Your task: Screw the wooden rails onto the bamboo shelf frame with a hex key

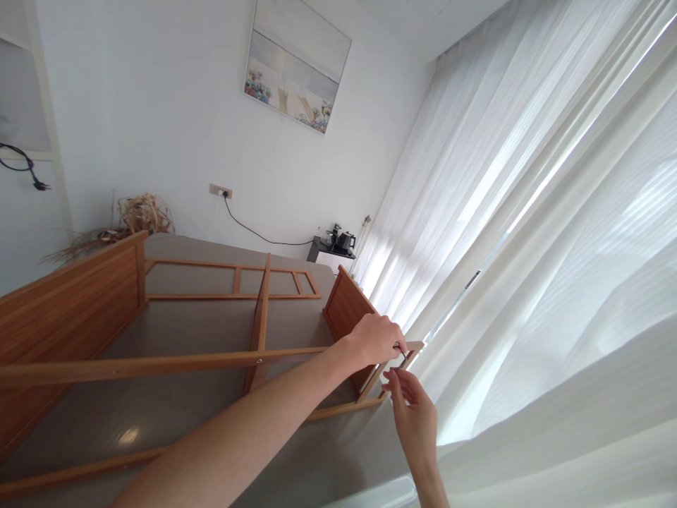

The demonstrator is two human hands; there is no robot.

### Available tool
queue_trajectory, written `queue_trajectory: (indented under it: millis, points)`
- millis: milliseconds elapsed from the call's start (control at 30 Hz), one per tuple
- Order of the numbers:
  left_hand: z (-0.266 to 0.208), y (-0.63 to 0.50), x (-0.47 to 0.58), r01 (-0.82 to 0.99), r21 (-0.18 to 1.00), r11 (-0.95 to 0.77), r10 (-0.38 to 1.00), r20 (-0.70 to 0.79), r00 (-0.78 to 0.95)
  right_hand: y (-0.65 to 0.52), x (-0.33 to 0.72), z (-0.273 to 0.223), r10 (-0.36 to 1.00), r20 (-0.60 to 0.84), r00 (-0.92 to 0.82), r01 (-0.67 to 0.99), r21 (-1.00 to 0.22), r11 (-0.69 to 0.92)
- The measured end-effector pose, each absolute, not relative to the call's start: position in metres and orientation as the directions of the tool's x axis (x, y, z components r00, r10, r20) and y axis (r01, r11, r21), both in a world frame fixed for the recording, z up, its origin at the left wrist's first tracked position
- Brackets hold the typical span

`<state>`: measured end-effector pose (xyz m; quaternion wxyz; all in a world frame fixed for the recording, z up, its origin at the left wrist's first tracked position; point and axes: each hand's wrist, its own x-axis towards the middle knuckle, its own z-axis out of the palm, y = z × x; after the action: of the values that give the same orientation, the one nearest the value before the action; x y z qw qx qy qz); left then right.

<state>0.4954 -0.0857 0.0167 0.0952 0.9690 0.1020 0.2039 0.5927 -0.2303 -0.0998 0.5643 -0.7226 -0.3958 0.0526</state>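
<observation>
My left hand point(376, 339) reaches over the far right end of a partly assembled wooden frame point(185, 363). Its fingers are closed on a thin dark metal piece point(405, 356) that looks like a hex key. Just below, my right hand point(415, 409) has thumb and fingertips pinched together close to the frame's end rail; what they hold is too small to make out. Wooden panels stand at the left point(79, 282) and right point(352, 300) of the frame, with a divider board point(261, 303) between them. The left hand partly hides the right end.
The frame lies on a grey surface point(201, 324). A second slatted wooden frame point(235, 281) lies behind. White curtains point(555, 247) hang close on the right. A small stand with a black kettle point(345, 243) is by the wall, its cord running to a socket point(221, 191).
</observation>
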Motion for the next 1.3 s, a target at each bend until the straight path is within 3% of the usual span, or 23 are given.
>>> queue_trajectory:
  millis: [633,867,1133,1300]
  points:
    - [0.015,-0.085,0.497,0.155,0.235,-0.960,0.237,0.377,0.896,-0.238,0.613,-0.098,0.594,0.579,0.558,0.796,-0.576,-0.186]
    - [0.014,-0.084,0.497,0.149,0.243,-0.958,0.237,0.386,0.892,-0.243,0.627,-0.096,0.600,0.695,0.396,0.912,-0.374,-0.168]
    - [0.015,-0.084,0.496,0.144,0.242,-0.960,0.229,0.373,0.899,-0.248,0.641,-0.094,0.641,0.714,0.283,0.959,-0.204,-0.196]
    - [0.016,-0.084,0.496,0.143,0.242,-0.960,0.227,0.367,0.902,-0.249,0.644,-0.087,0.654,0.707,0.270,0.963,-0.185,-0.198]
